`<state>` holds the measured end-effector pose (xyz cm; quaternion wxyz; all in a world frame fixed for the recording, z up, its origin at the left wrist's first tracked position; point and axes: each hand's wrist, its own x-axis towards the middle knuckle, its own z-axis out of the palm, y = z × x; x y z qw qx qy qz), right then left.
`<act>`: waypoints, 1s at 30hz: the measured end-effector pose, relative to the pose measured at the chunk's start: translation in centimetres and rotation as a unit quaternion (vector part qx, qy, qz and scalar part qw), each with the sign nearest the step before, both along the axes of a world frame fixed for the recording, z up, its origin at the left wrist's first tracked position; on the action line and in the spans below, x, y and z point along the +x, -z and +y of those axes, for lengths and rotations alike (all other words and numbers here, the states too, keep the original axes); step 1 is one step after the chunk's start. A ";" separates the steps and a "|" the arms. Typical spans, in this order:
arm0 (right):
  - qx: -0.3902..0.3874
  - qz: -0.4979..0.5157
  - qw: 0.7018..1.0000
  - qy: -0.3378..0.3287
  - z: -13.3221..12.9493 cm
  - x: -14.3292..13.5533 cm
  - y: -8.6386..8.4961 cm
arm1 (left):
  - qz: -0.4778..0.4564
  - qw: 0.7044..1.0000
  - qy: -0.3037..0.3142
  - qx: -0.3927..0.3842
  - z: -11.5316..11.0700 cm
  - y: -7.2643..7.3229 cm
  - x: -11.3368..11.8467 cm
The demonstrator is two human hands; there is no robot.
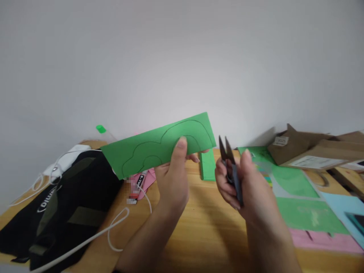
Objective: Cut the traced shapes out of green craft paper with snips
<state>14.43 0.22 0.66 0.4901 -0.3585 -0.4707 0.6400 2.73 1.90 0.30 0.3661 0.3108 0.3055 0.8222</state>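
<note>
My left hand [176, 174] pinches a long green paper strip [142, 148] near its lower edge, thumb in front and fingers behind. Curved dark outlines are drawn on the strip, which tilts up to the right. My right hand [241, 185] is closed around small dark thread snips [233, 176], their two pointed blades upward and slightly apart. The blade tips are just right of the strip's right end, not touching it. Below and behind the strip, a green paper piece [208, 167] lies on the wooden table [204, 220].
At left are a black bag [82, 212], a white cable [85, 242] and a glue tube [140, 182] on pink paper [149, 180]. Brown cardboard packaging [318, 149] and green sheets [309, 214] lie at right. A grey wall [182, 57] stands behind.
</note>
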 end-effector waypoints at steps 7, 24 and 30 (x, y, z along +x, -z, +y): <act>0.131 0.030 0.956 0.260 0.6 0.6 -0.2 | 0.114 0.988 0.098 -0.015 -0.9 1.3 1.3; 0.143 0.024 0.965 0.217 0.3 1.3 -0.7 | 0.151 0.978 0.142 -0.012 -1.3 1.7 1.0; 0.084 0.022 0.972 0.219 0.4 1.4 -0.9 | 0.161 0.976 0.150 -0.001 -1.2 1.8 1.0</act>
